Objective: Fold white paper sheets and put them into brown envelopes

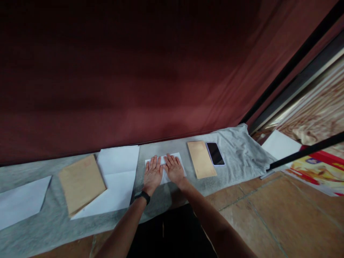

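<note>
A folded white sheet of paper point(176, 156) lies on the grey cloth in front of me, partly hidden under both hands. My left hand point(153, 173), with a dark watch at the wrist, presses flat on its left part, fingers stretched out. Flat on the right part rests my right hand point(173, 169), its fingers also extended and its thumb side close to the left hand. Neither hand grips anything. Right of the paper are a tan envelope point(202, 160) and a phone point(215, 154) with a dark screen.
Grey cloth point(233, 157) covers the long narrow surface against a dark red fabric wall point(161, 89). Leftward lie brown envelopes point(82, 182), creased white sheets point(118, 179) and another white sheet point(24, 200). A black bar point(306, 154) and a colourful printed box point(319, 168) are at right.
</note>
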Available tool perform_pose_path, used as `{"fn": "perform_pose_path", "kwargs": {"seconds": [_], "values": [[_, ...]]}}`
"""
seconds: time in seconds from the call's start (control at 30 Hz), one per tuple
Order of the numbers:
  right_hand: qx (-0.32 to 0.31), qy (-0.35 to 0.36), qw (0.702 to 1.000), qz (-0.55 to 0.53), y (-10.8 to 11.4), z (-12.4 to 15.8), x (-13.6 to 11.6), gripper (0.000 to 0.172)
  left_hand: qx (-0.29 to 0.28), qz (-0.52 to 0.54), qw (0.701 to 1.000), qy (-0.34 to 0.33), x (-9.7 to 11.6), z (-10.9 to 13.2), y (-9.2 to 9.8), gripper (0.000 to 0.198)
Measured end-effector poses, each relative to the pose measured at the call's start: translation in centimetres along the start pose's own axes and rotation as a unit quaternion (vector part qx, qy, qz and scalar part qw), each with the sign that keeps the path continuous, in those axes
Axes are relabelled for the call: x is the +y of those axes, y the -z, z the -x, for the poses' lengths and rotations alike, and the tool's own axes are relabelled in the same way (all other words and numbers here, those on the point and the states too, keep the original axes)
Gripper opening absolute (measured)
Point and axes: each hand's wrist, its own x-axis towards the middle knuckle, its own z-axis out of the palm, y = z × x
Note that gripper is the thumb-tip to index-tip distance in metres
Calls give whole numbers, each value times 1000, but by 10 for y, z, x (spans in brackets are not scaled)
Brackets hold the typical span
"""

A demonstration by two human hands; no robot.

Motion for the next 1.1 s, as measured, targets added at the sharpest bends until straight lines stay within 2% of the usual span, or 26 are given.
{"fn": "perform_pose_path", "kwargs": {"seconds": [0.2,0.37,0.53,0.67,0.77,0.87,0.93,1.0,1.1], "values": [[43,-58,997,25,-1,6,26,54,2,-2,999,43,1,-1,-1,59],[56,-75,995,25,-1,10,34,58,24,5,997,77,1,3,1,60],[49,-79,995,32,2,7,36,59,55,19,993,101,-6,18,4,61],[48,-84,994,49,8,12,28,57,78,25,992,99,-10,40,8,63],[45,-63,996,47,5,30,8,54,85,24,994,58,-2,62,9,61],[15,6,999,29,-1,59,-16,54,51,24,998,-19,13,82,7,57],[13,28,999,22,-2,77,-23,54,31,25,998,-43,19,92,6,56],[27,15,999,26,1,90,-20,57,30,23,998,-40,20,100,5,57],[56,-13,997,43,9,103,0,58,46,21,998,-22,13,109,6,60]]}}
